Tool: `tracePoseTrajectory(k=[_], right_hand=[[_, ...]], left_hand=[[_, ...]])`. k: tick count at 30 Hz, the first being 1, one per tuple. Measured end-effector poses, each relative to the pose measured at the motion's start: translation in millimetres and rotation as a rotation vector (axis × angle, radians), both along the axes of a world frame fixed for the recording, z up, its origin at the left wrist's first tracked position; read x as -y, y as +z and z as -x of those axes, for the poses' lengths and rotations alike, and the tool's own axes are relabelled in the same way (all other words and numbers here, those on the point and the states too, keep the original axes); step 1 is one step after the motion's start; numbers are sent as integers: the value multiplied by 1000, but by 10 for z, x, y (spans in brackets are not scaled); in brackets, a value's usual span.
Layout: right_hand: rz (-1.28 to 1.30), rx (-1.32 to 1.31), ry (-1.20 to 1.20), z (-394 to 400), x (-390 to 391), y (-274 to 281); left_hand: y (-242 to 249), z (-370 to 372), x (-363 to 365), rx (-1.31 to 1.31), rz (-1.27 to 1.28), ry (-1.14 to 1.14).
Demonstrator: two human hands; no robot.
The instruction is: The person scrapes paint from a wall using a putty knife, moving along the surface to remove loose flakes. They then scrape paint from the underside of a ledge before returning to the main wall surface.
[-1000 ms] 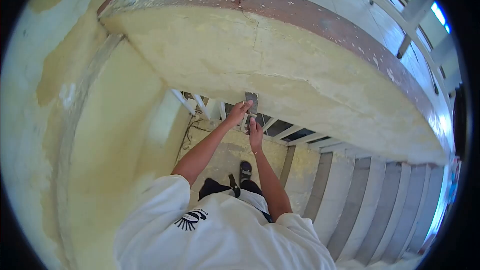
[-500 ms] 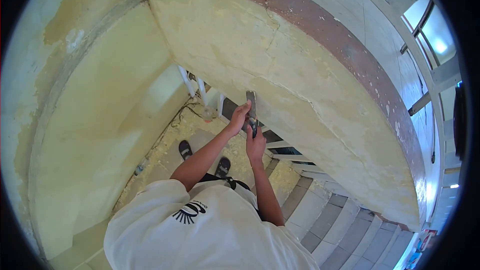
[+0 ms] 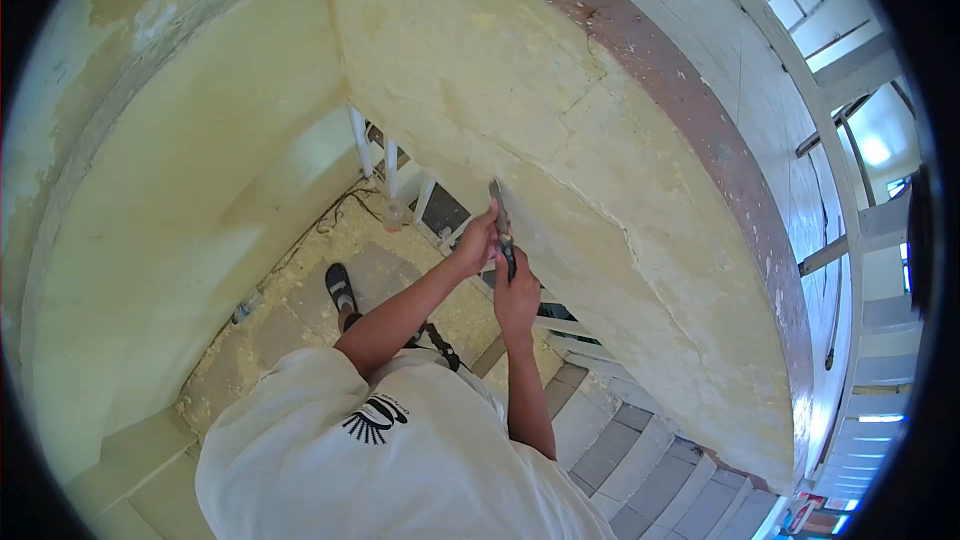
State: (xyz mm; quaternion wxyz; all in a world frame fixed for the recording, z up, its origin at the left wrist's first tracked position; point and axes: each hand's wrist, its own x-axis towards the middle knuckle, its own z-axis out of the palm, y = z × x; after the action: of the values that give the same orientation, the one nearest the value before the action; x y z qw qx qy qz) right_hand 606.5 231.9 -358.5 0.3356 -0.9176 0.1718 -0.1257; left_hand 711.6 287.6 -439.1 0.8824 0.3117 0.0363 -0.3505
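A scraper [image 3: 500, 202] with a flat metal blade and a dark handle meets the pale yellow wall [image 3: 570, 160] near a long crack. My right hand [image 3: 518, 295] is wrapped round its handle. Higher up, the fingers of my left hand [image 3: 478, 240] are closed on the scraper by the blade, with the thumb along its side. The blade looks tilted, almost edge-on to the camera. Patches of paint are gone from the wall around it.
Tiled stairs [image 3: 640, 445] descend at the lower right. Pale flakes cover the floor [image 3: 290, 340], where a clear bottle [image 3: 243, 310] lies by the left wall. White railing bars [image 3: 390, 165] stand beyond my hands. A reddish-brown ledge [image 3: 700, 120] tops the wall.
The view has shifted, and the wall and stairs appear further left. The scraper blade has turned to show a narrower side. One sandalled foot is now visible instead of two.
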Motion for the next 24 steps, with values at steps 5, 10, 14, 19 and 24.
tracePoseTrajectory(k=[5,10,14,19,24], right_hand=[[-125,-2,-1,143,2,-364],[-769,-77,-29,-127,-12,-1162],[-964,-56,20,-398,-181,-1204],[-994,-53,15,-601,-269,-1262],[-1096,48,-103,-628,-478,-1374]], left_hand=[[-11,-33,-147,153,-243,-172],[-324,-224,-224,607,-463,-123],[-181,-329,-367,619,-562,-90],[-101,-494,-481,751,-625,-139],[-201,-526,-531,838,-726,-169]])
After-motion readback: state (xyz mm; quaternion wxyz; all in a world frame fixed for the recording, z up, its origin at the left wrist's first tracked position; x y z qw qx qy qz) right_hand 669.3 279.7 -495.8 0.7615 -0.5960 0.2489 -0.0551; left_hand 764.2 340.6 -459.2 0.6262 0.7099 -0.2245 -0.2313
